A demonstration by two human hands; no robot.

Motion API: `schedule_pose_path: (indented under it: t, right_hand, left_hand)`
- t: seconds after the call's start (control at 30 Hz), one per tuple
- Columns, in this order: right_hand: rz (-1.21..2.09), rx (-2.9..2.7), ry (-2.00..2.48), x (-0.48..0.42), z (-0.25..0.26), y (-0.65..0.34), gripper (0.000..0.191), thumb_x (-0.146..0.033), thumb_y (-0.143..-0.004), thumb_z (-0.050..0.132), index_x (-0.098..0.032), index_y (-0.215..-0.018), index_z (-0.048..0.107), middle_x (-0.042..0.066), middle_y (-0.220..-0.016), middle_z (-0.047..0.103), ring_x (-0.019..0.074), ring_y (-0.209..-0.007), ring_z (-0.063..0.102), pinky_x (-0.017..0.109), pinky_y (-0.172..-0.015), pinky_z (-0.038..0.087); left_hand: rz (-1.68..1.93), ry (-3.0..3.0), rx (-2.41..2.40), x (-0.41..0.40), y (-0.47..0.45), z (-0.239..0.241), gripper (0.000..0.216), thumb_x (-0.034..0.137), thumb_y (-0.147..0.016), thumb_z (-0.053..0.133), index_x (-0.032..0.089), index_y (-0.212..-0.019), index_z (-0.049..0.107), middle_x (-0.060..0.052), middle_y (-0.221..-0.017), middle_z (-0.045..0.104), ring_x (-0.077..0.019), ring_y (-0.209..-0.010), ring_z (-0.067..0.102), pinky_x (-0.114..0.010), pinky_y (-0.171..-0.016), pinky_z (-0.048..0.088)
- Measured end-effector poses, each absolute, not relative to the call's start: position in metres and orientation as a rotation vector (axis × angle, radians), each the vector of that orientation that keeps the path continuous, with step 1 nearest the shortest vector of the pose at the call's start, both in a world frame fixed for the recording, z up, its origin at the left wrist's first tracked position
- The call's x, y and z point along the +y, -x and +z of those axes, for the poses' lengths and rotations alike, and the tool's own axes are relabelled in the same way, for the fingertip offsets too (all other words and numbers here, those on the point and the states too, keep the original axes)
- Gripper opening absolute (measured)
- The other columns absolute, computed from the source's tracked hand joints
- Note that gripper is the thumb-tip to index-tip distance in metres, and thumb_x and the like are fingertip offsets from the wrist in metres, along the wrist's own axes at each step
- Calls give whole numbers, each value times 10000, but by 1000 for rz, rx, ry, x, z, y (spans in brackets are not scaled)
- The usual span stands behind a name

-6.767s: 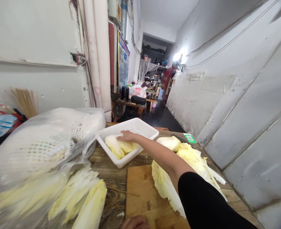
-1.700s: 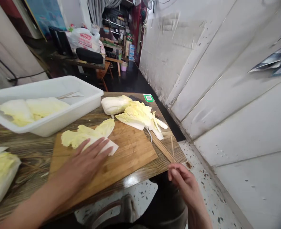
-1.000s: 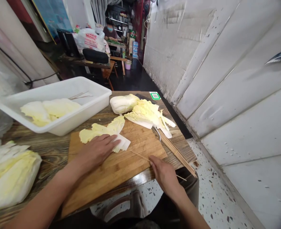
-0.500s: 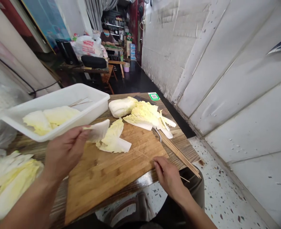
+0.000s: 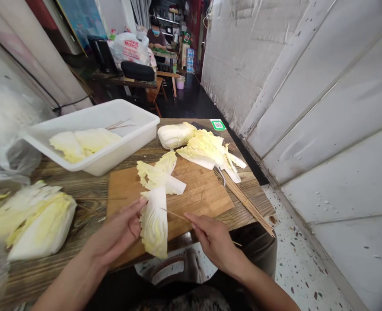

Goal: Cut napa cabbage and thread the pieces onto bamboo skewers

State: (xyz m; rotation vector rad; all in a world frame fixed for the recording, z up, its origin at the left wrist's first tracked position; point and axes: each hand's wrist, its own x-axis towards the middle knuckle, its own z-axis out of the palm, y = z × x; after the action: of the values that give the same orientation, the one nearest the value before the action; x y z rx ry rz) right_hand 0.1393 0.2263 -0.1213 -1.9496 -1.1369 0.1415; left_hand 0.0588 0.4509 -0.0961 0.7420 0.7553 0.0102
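My left hand point(image 5: 122, 229) grips a cabbage leaf point(image 5: 155, 222) by its left edge, over the near part of the wooden cutting board point(image 5: 204, 190). In my right hand point(image 5: 215, 239) is a thin wooden skewer point(image 5: 176, 214), pinched between thumb and fingers. Its tip meets the pale rib of the leaf; whether it has pierced through I cannot tell. Beyond the held leaf, more cabbage leaves point(image 5: 161, 177) lie on the board. A bundle of skewers point(image 5: 247, 203) rests along the board's right side.
A white plastic tub point(image 5: 129, 157) with cabbage leaves and skewers stands at the back left. Cut cabbage point(image 5: 45, 224) lies at the left. A cabbage piece point(image 5: 176, 135) and loose leaves point(image 5: 207, 149) sit behind the board. A masked person point(image 5: 157, 39) is at a far table.
My left hand has brought the leaf down and right, turning it so it hangs lengthwise. My right hand has moved left, bringing the skewer tip to the leaf. The view has shifted slightly.
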Motion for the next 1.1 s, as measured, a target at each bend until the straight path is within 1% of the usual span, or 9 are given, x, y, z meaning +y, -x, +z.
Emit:
schedule_pose_path:
  t: [0.07,0.13,0.2,0.27,0.5,0.6,0.83,0.97,1.1]
  right_hand:
    - [133,-1133,1962,225,-121,-141,359,-154,-986,417,-191,-1268,635,73,-957,749,151,-788,687,243,-714,529]
    - [116,-1152,1954,220,-115,-141,364,-142,-987,421,-202,-1287,619,60,-910,737,143,-738,665,235,-681,515]
    - [116,-1203,1934,213,-106,-140,377,-128,-989,419,-211,-1313,593,46,-863,706,136,-702,631,228,-649,497]
    - [106,-1271,1912,204,-96,-138,397,-104,-984,407,-200,-1333,569,54,-871,674,138,-707,609,229,-631,483]
    - [36,-1418,2038,188,-72,-139,316,-104,-971,439,-130,-1239,606,33,-783,609,124,-600,522,232,-522,389]
    - [8,-1435,2080,189,-65,-139,304,-89,-962,423,-118,-1182,630,22,-752,602,116,-556,484,240,-488,344]
    - [3,-1453,2096,188,-63,-138,341,-66,-948,383,-132,-1179,625,12,-745,601,102,-542,465,228,-488,325]
    - [2,-1459,2107,187,-65,-137,355,-58,-942,376,-135,-1188,620,5,-735,581,102,-540,448,229,-491,310]
    - [50,-1465,2102,188,-61,-138,354,-54,-935,377,-124,-1177,626,10,-740,576,112,-558,461,235,-505,322]
  left_hand:
    - [8,-814,689,454,-57,-95,331,230,-640,882,211,-926,716,8,-889,792,-131,-733,723,-188,-664,593]
    - [-9,-867,651,452,-54,-93,458,280,-557,931,211,-961,728,-27,-983,795,-187,-842,741,-240,-735,608]
    - [-59,-921,632,447,-48,-91,505,352,-550,929,194,-991,743,-78,-1041,787,-268,-929,741,-344,-809,618]
    - [-116,-945,630,441,-41,-91,495,371,-546,928,175,-969,763,-103,-1005,793,-310,-944,738,-397,-836,615]
    - [-131,-861,651,434,-26,-94,376,271,-587,918,228,-940,796,-61,-940,805,-284,-952,739,-381,-880,601]
    - [-172,-844,628,435,-25,-94,337,289,-596,914,229,-910,805,-59,-903,808,-279,-922,746,-383,-896,591]
    - [-205,-853,596,432,-27,-90,321,306,-613,904,195,-899,809,-68,-847,806,-254,-849,753,-348,-869,595]
    - [-213,-826,616,431,-27,-91,345,292,-608,908,210,-927,806,-64,-852,807,-240,-824,752,-339,-854,598]
    - [-217,-815,619,430,-27,-91,331,287,-591,916,214,-896,810,-67,-844,806,-232,-793,750,-309,-783,610]
